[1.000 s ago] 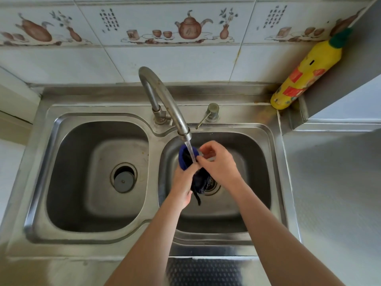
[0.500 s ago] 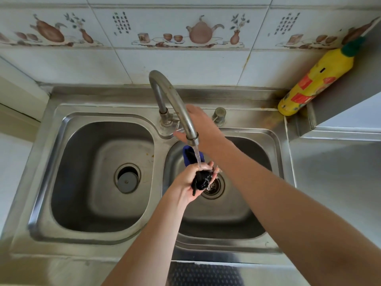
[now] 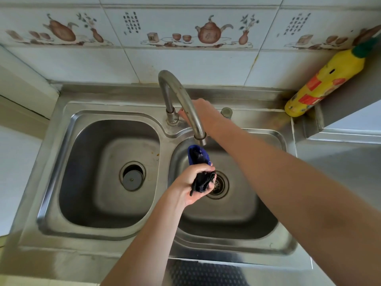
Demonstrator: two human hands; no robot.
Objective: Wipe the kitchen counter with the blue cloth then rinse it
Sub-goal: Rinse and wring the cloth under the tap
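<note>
The wet, dark blue cloth [image 3: 199, 156] is bunched in my left hand [image 3: 185, 182], held over the right basin [image 3: 257, 219] just under the mouth of the curved tap spout [image 3: 181, 93]. Its upper end sticks up from my fist and a dark tail hangs below. My right hand [image 3: 203, 113] reaches behind the spout and closes on the tap lever beside the tap base; the spout hides part of its fingers. No water stream shows under the spout. The steel counter [image 3: 340, 172] lies to the right of the sink.
The left basin [image 3: 99, 182] has a plugged drain [image 3: 132, 178]. The right basin's strainer drain [image 3: 220, 185] sits just beyond my left hand. A round steel knob [image 3: 226, 112] stands behind the right basin. A yellow bottle [image 3: 321, 83] leans in the back right corner.
My right hand left the cloth and moved up behind the spout to the tap lever. The water stream, seen earlier, no longer shows. My left hand keeps the cloth.
</note>
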